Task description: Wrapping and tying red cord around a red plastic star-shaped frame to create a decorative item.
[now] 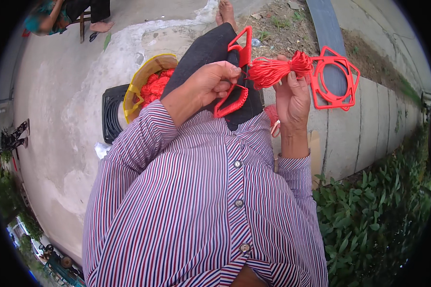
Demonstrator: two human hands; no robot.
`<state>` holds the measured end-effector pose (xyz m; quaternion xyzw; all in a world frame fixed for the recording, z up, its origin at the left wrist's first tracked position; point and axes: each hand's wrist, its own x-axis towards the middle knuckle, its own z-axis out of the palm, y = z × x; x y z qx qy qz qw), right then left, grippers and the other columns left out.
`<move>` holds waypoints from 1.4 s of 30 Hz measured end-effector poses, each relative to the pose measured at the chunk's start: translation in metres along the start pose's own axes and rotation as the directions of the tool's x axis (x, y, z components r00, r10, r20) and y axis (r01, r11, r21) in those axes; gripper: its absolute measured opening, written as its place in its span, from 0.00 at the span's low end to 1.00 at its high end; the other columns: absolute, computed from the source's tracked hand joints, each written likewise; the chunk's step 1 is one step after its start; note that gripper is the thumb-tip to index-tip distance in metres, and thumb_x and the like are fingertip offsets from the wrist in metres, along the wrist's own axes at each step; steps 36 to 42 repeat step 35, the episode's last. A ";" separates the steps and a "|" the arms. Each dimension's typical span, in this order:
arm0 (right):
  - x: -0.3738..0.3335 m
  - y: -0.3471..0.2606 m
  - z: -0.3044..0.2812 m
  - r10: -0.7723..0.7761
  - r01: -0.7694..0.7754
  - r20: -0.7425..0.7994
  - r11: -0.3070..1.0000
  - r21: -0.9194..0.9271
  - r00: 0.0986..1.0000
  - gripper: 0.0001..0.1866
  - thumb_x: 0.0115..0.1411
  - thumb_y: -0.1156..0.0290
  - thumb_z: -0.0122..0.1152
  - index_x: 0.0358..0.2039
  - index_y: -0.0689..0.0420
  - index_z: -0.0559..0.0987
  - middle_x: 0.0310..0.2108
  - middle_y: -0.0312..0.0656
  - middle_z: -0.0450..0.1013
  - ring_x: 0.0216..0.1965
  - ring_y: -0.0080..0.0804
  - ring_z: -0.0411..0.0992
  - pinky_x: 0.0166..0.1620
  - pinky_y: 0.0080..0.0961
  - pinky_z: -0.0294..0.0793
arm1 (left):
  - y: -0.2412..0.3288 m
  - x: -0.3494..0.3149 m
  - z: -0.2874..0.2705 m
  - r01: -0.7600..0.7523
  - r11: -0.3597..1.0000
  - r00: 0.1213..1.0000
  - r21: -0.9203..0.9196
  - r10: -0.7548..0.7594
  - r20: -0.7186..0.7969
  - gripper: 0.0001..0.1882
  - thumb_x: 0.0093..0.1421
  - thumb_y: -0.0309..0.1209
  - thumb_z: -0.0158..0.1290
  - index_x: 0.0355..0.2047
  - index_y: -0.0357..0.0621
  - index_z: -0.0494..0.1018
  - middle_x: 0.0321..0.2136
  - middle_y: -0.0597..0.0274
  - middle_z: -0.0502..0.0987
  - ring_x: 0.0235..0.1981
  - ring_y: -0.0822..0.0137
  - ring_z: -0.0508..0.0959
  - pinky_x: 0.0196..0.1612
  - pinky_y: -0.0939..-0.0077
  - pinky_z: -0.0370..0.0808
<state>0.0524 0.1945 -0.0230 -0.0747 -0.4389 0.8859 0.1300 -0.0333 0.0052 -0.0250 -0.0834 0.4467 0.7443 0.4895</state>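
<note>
My right hand (pixel 293 98) is closed around a bundle of red cord (pixel 273 71), bunched tight near its right end, with loops fanning out to the left. Just right of the bundle is a red plastic frame (pixel 314 95) with a round opening and angular corners. My left hand (pixel 209 82) is pinched to the left of the loops; what its fingertips hold is too small to make out. Beside those fingers, over my dark trouser leg, are an upper red plastic piece (pixel 244 50) and a lower red piece with a ridged edge (pixel 235 105). Whether these two join is hidden.
A yellow container (pixel 133 93) of red cord (pixel 157 86) stands left of my legs, beside a black crate (pixel 113 112). Red-handled scissors (pixel 275 127) lie near my right wrist. Another person (pixel 57 16) sits far left. Leafy bushes (pixel 364 215) grow at right.
</note>
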 end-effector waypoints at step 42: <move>-0.066 0.024 -0.002 0.401 -0.434 0.233 0.894 0.113 0.886 0.31 0.63 0.53 0.52 0.57 0.64 0.63 0.50 0.50 0.69 0.57 0.43 0.64 0.58 0.36 0.66 | -0.022 -0.042 0.032 -0.745 0.213 0.645 0.632 0.470 0.603 0.30 0.54 0.44 0.60 0.54 0.49 0.66 0.55 0.56 0.66 0.57 0.54 0.61 0.62 0.62 0.55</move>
